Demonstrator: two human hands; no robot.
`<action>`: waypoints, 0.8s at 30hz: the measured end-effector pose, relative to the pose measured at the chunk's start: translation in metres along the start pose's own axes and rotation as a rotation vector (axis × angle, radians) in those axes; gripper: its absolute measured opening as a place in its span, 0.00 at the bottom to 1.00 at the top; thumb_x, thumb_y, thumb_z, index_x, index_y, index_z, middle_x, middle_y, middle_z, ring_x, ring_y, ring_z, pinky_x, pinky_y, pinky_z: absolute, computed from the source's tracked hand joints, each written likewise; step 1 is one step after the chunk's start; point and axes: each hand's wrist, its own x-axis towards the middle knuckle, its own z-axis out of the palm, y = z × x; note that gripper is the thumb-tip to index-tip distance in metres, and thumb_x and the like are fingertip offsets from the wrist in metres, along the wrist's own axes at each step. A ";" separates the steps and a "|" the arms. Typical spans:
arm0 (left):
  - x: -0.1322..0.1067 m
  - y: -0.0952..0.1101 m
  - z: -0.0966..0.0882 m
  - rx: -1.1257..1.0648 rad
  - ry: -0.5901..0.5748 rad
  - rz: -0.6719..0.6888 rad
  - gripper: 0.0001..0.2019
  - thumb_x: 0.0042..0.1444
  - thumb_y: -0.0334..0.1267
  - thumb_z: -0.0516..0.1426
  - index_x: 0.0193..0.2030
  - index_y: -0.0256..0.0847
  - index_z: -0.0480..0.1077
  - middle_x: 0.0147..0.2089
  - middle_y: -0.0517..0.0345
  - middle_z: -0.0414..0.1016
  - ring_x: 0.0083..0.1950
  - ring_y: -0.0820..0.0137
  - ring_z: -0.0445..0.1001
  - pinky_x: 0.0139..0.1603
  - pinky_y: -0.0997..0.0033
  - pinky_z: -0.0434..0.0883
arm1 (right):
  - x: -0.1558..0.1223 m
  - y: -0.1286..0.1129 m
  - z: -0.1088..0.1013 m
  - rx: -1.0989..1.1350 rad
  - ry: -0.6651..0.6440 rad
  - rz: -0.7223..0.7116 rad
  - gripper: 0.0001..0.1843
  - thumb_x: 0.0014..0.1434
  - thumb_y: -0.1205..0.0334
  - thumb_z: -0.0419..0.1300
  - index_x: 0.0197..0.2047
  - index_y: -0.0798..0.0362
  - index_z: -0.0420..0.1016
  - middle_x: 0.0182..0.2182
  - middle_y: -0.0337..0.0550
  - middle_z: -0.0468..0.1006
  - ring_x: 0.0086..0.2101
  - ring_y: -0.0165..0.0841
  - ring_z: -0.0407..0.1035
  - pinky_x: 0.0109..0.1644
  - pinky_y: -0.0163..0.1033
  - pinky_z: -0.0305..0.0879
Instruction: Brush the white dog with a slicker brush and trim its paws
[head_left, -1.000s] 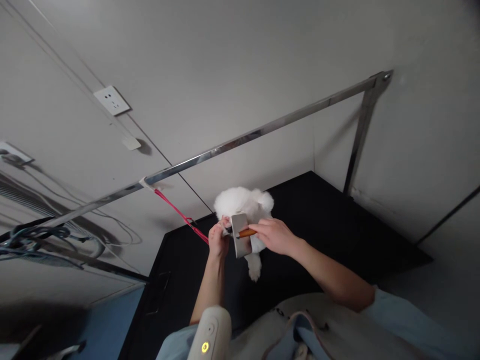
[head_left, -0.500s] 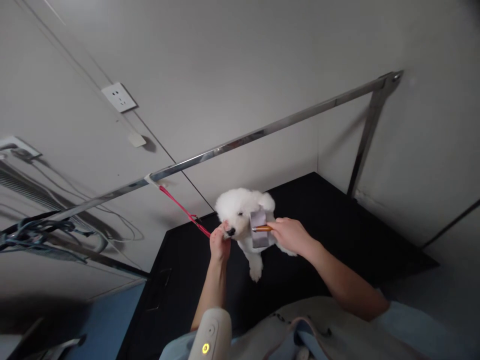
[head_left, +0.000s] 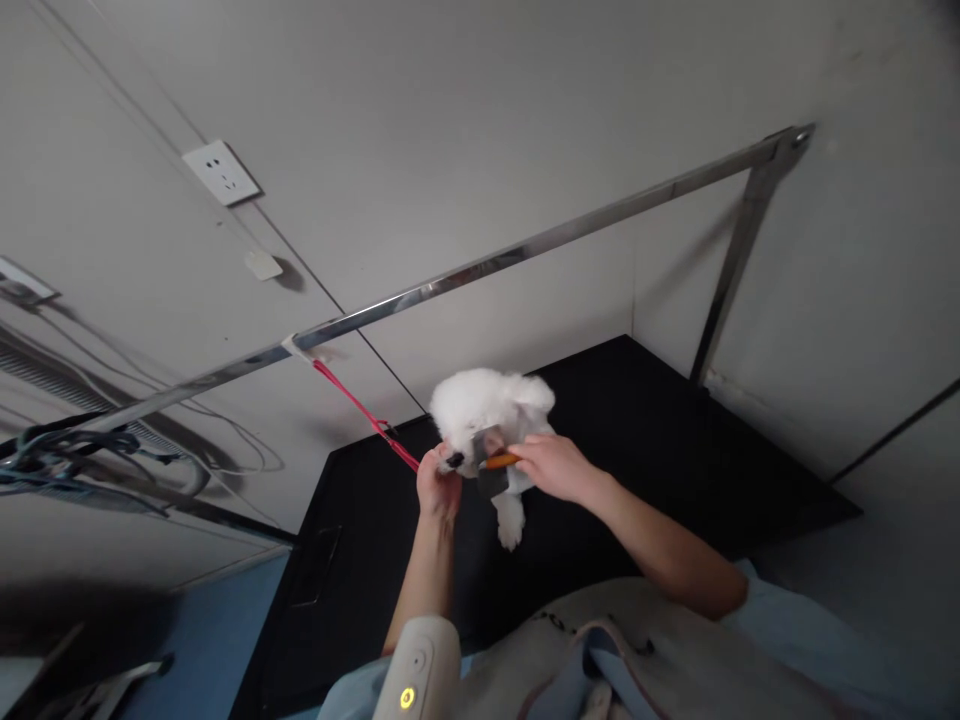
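Observation:
A fluffy white dog point(head_left: 472, 400) sits on the black grooming table point(head_left: 600, 400), facing me. My left hand point(head_left: 437, 488) is closed on the fur at the side of its muzzle, close to the black nose. In my right hand point(head_left: 555, 465) is a slicker brush point(head_left: 495, 463) with an orange-brown handle. Its flat head lies against the dog's cheek, with the back turned towards me. One front paw point(head_left: 511, 525) shows below the brush; the rest of the body is mostly hidden behind my right hand and the head.
A metal bar point(head_left: 480, 268) crosses above the table, and a red leash point(head_left: 360, 408) runs from it down towards the dog. Cables and a ribbed hose point(head_left: 60, 385) hang at the left. A wall socket point(head_left: 223, 172) sits higher up. A pale device point(head_left: 421, 665) is near my left arm.
My right hand has moved the brush left across the dog's cheek, nearer the muzzle, and the brush head has tilted. My left hand stays at the muzzle. The view has shifted slightly.

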 end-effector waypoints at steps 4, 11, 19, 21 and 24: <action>-0.002 0.002 0.000 0.000 0.043 -0.016 0.19 0.40 0.42 0.65 0.16 0.37 0.57 0.21 0.63 0.60 0.25 0.77 0.61 0.30 0.74 0.64 | 0.000 0.001 0.005 -0.023 0.026 0.123 0.13 0.64 0.63 0.52 0.45 0.51 0.77 0.38 0.46 0.77 0.39 0.37 0.70 0.41 0.38 0.59; -0.005 -0.002 -0.011 -0.053 0.089 -0.059 0.14 0.42 0.40 0.63 0.19 0.37 0.62 0.22 0.62 0.63 0.25 0.76 0.63 0.31 0.73 0.65 | -0.006 0.005 0.014 -0.033 0.000 0.164 0.13 0.63 0.64 0.52 0.45 0.51 0.77 0.37 0.46 0.77 0.39 0.36 0.71 0.40 0.37 0.61; -0.011 -0.008 -0.021 -0.020 0.035 -0.089 0.12 0.46 0.39 0.61 0.21 0.37 0.65 0.23 0.60 0.66 0.27 0.74 0.66 0.34 0.72 0.66 | -0.015 -0.010 0.018 0.041 0.033 -0.027 0.13 0.63 0.63 0.54 0.47 0.49 0.76 0.37 0.44 0.77 0.38 0.34 0.71 0.41 0.35 0.60; -0.013 -0.009 -0.023 -0.038 0.077 -0.071 0.13 0.45 0.40 0.62 0.20 0.37 0.64 0.23 0.62 0.65 0.26 0.75 0.65 0.34 0.72 0.66 | -0.019 0.001 0.023 0.006 0.008 0.117 0.13 0.62 0.64 0.53 0.45 0.50 0.77 0.37 0.44 0.78 0.37 0.34 0.71 0.40 0.36 0.60; -0.015 -0.012 -0.026 -0.062 0.100 -0.094 0.14 0.44 0.41 0.63 0.20 0.37 0.63 0.23 0.62 0.65 0.26 0.75 0.64 0.32 0.72 0.66 | -0.027 0.006 0.027 -0.008 0.016 0.197 0.15 0.62 0.65 0.52 0.48 0.49 0.76 0.37 0.44 0.78 0.37 0.34 0.71 0.39 0.35 0.60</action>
